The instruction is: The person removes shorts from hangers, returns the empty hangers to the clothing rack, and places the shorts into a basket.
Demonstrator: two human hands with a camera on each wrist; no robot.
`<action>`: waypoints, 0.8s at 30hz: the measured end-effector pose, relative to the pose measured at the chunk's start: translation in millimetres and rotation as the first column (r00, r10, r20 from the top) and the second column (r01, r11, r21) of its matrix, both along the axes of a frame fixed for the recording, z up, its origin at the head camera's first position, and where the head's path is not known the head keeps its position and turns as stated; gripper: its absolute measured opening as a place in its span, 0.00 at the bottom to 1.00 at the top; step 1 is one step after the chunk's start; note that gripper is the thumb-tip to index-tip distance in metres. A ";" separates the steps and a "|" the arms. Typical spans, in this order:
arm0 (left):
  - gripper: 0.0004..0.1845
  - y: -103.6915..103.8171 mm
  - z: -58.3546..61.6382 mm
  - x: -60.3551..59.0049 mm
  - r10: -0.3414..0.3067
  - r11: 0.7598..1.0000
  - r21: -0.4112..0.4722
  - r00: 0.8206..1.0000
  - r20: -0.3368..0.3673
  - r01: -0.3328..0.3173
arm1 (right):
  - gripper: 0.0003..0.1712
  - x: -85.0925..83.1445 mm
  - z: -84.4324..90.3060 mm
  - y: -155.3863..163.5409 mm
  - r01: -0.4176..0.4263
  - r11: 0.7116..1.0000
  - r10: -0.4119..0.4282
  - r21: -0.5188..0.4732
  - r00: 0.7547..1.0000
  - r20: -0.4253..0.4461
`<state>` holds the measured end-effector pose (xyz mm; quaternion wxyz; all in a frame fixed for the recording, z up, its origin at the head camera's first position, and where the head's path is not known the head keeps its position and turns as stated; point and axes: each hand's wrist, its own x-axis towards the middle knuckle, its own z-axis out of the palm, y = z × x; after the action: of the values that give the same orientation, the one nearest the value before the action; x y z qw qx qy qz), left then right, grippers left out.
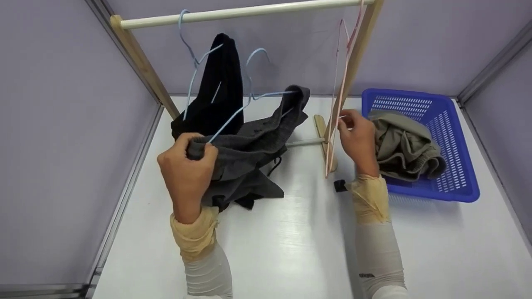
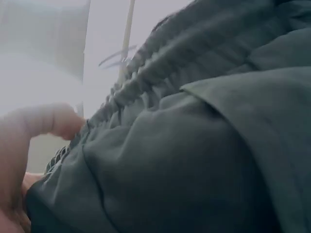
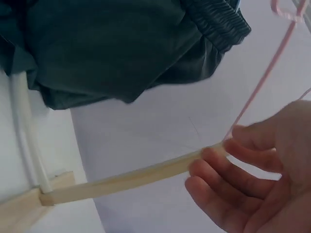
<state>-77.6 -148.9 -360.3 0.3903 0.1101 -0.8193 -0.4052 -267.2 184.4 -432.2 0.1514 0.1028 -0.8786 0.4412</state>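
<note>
A: Item one. What did your left hand (image 1: 187, 170) have?

B: Your left hand was closed round the bunched waistband of the grey shorts (image 1: 253, 145), fingers curled over the fabric. The shorts were threaded on a blue hanger (image 1: 249, 99), held up above the white table (image 1: 299, 249), just in front of the rack. In the left wrist view the gathered elastic filled the frame, with your thumb pressed against it.

A: Item two. Your right hand (image 1: 357, 139)?

B: It was at the pink hanger (image 1: 338, 104) that hung from the rail (image 1: 241, 12) beside the wooden upright (image 1: 353, 62). Your fingertips (image 3: 214, 162) pinched the thin pink wire low down; the other fingers were loosely bent, palm toward the right wrist camera.

A: Item three. Other stock on the rail?

B: One black garment (image 1: 220, 87), hung on a second blue hanger (image 1: 193, 54) toward the left end, just behind the grey shorts.

A: Item four. Remaining goods?

B: One blue basket (image 1: 440, 166) on the table to your right, holding a crumpled khaki garment (image 1: 405, 145). It stood near your right hand.
</note>
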 end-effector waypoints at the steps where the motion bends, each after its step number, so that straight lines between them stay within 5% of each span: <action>1: 0.06 -1.9 -0.5 1.3 -0.015 1.000 -0.002 1.000 0.015 0.015 | 0.15 2.7 -4.0 -1.1 -0.044 0.999 0.044 -0.002 0.999 0.030; 3: 0.05 -5.2 -1.4 3.1 -0.048 0.999 -0.007 0.998 0.047 0.048 | 0.20 6.0 -13.2 -3.1 -0.144 0.989 0.146 -0.029 0.985 0.091; 6: 0.04 -7.8 -2.5 3.0 -0.102 0.994 -0.027 0.990 0.094 0.105 | 0.32 7.6 -28.2 -4.2 -0.298 0.943 0.323 -0.148 0.929 0.183; 9: 0.04 -7.0 -4.8 1.0 -0.137 0.988 -0.046 0.980 0.141 0.145 | 0.32 8.7 -40.1 -4.3 -0.351 0.902 0.408 -0.251 0.884 0.229; 14: 0.06 -5.7 -12.6 -2.9 -0.135 0.986 -0.069 0.969 0.208 0.152 | 0.18 14.2 -52.1 -3.9 -0.284 0.900 0.368 -0.331 0.901 0.228; 20: 0.09 -9.5 -28.4 -3.0 -0.079 0.987 -0.113 0.953 0.292 0.116 | 0.13 30.2 -49.5 0.4 -0.301 0.949 0.315 -0.096 0.925 0.214; 24: 0.11 -8.8 -36.1 -5.8 -0.074 0.983 -0.136 0.941 0.329 0.125 | 0.13 42.0 -36.1 10.2 -0.366 0.929 0.346 0.045 0.908 0.235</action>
<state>-83.5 -157.7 -396.4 0.2372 0.1023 -0.9057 -0.3360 -225.2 194.6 -468.3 -0.0359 0.2180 -0.8750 0.4307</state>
